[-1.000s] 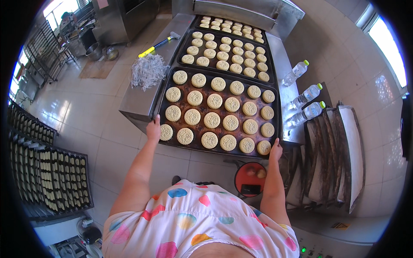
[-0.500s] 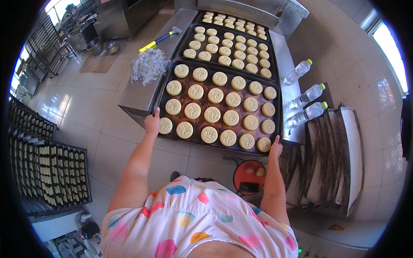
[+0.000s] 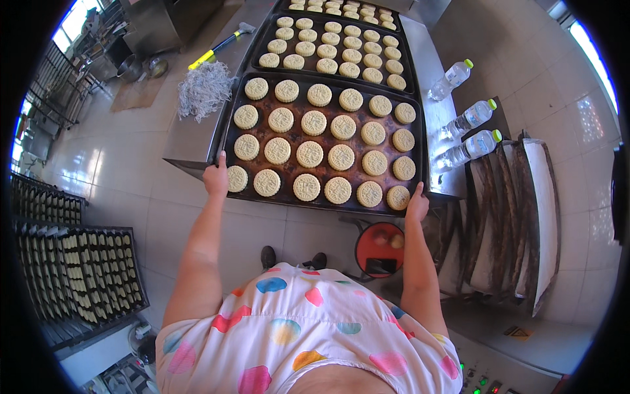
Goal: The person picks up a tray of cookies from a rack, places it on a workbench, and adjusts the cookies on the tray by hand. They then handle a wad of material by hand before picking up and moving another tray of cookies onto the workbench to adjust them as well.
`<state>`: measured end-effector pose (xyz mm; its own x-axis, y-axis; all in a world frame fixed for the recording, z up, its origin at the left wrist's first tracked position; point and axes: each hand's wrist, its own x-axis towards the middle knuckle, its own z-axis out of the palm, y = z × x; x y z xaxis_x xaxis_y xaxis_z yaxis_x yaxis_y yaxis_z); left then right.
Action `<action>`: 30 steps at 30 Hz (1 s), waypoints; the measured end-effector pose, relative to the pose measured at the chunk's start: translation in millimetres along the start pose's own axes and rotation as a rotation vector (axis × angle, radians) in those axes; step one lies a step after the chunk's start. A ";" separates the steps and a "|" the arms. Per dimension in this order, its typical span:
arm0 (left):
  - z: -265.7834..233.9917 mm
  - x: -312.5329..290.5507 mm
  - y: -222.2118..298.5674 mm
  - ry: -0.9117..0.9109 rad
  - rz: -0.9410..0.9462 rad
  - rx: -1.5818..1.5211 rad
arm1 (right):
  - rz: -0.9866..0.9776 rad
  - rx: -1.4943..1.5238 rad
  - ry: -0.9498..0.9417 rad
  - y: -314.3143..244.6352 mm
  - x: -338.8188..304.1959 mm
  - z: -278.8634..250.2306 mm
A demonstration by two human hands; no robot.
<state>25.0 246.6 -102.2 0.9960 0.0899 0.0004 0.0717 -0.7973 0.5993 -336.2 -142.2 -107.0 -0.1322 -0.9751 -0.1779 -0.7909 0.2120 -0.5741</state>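
The black baking tray (image 3: 295, 138), full of stamped pastries (image 3: 341, 157), is jutting only partly off the steel table (image 3: 189, 139); left hand (image 3: 215, 177) and right hand (image 3: 418, 205) are clasping its near corners, fingers curled; two loaded trays (image 3: 310, 64) are sitting untouched beyond.

The dark metal tray (image 3: 294, 138) looks glossy, its pastries (image 3: 314, 123) matt and embossed, the bottles (image 3: 474, 118) smooth, clear plastic.

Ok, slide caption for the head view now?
Left hand and right hand grip the nearest tray of round patterned pastries.
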 end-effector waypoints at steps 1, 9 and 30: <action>1.0 0.9 -1.6 0.002 0.004 -0.012 | 0.007 0.004 0.002 -1.4 -1.1 -1.1; 6.9 6.4 -9.2 -0.006 0.008 0.002 | -0.061 0.107 0.005 3.1 2.9 -0.1; -3.1 1.1 0.1 -0.047 -0.001 -0.047 | -0.129 0.070 0.078 2.4 2.2 3.8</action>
<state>25.9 248.5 -99.6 0.9974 0.0614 -0.0370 0.0709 -0.7682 0.6362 -336.1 -143.6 -111.8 -0.0807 -0.9960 -0.0378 -0.7611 0.0861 -0.6429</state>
